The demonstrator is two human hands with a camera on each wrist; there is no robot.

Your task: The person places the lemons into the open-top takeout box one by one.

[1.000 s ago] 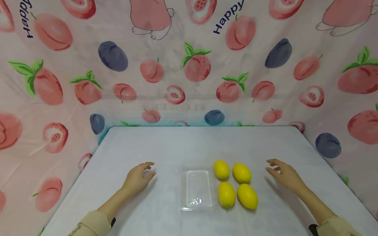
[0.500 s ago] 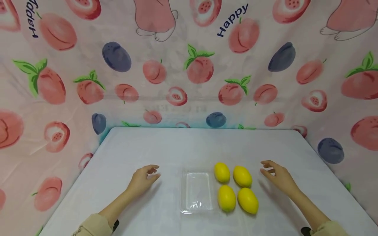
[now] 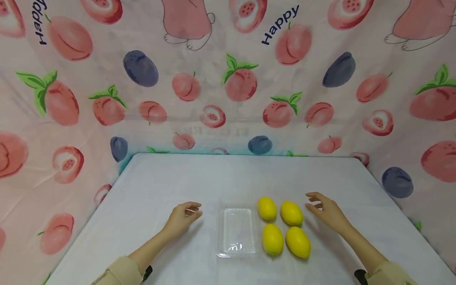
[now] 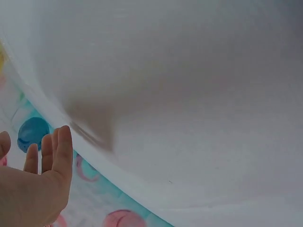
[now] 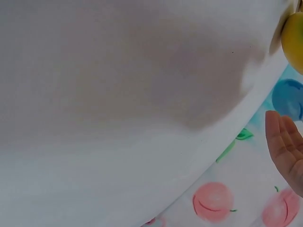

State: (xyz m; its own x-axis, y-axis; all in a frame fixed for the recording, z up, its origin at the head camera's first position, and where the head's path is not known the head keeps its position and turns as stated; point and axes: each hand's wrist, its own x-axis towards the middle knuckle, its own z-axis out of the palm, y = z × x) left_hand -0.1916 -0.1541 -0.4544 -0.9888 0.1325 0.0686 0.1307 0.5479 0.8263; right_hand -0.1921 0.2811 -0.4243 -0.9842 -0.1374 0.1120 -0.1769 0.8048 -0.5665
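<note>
A clear plastic tray (image 3: 220, 231) lies on the white table in the head view. Right beside it are several yellow lemons, among them a back-left lemon (image 3: 267, 208), a back-right one (image 3: 291, 213), a front-left one (image 3: 272, 239) and a front-right one (image 3: 298, 242). To the left of the tray my left hand (image 3: 181, 217) hovers with loosely bent fingers, holding nothing. My right hand (image 3: 327, 211) hovers right of the lemons, also holding nothing, its fingertips apart from the back-right lemon. Part of a lemon (image 5: 294, 42) shows at the right wrist view's edge.
The white table (image 3: 199, 174) ends at a straight back edge. Behind and at both sides hangs a pink cloth (image 3: 153, 126) printed with peaches, blue fruits and "Happy" lettering. Each hand casts a shadow on the tabletop.
Both hands have moved inward, the left hand rightward toward the tray and the right hand leftward toward the lemons. The head view has shifted slightly. Tray and lemons stay in place.
</note>
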